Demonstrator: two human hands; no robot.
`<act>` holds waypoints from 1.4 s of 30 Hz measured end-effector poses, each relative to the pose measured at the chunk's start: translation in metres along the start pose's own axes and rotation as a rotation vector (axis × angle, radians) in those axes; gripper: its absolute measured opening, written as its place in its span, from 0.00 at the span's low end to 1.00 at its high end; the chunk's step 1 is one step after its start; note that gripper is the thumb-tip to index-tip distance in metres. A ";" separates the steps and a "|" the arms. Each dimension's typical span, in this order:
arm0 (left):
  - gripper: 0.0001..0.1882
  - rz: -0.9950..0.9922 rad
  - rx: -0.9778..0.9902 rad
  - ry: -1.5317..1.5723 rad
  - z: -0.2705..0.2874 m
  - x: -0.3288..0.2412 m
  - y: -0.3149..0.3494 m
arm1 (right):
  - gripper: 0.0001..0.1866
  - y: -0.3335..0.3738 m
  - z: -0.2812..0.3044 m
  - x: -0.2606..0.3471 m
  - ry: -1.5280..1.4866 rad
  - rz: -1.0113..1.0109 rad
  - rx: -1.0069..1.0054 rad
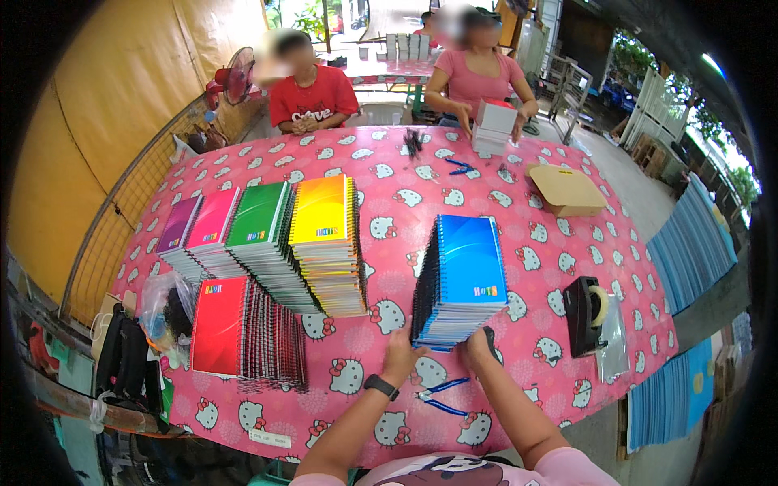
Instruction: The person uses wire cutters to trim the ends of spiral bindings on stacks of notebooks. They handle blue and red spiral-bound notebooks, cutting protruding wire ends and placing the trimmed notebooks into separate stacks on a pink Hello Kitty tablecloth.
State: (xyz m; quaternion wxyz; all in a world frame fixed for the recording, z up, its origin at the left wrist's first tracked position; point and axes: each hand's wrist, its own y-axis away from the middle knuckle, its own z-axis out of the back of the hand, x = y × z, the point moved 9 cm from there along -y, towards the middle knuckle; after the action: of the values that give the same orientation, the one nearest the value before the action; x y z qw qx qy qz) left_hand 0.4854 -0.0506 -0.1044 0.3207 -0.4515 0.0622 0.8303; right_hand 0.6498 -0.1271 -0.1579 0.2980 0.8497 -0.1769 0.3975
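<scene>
A tall stack of blue spiral notebooks (470,259) stands on the table in front of me, with black coils along its left side. At its lower left, my left hand (401,356) presses against the bottom notebooks, thumb toward the near face. My right hand (478,350) is against the lower right of the same stack, its fingers partly hidden. A small dark shape (491,342) lies beside that hand; I cannot make out its kind. Between my forearms lie blue-handled pliers (446,397), jaws toward the left.
Stacks of yellow (320,211), green (258,215), pink (212,217), purple (179,224) and red notebooks (219,324) stand left. A tape dispenser (580,316) and cardboard box (567,188) are right. Across the table, one person (314,93) sits; another (482,77) handles white box-like blocks (493,128).
</scene>
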 end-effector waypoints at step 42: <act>0.32 0.173 -0.008 0.286 0.033 0.015 0.037 | 0.36 -0.018 0.010 0.050 0.836 0.266 0.194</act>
State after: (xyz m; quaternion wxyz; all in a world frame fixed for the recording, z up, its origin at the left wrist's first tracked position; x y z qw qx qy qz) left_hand 0.4337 -0.0595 -0.1040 0.2340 -0.5592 0.1424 0.7825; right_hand 0.6965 -0.1228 -0.1301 0.2089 0.6099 -0.1109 0.7564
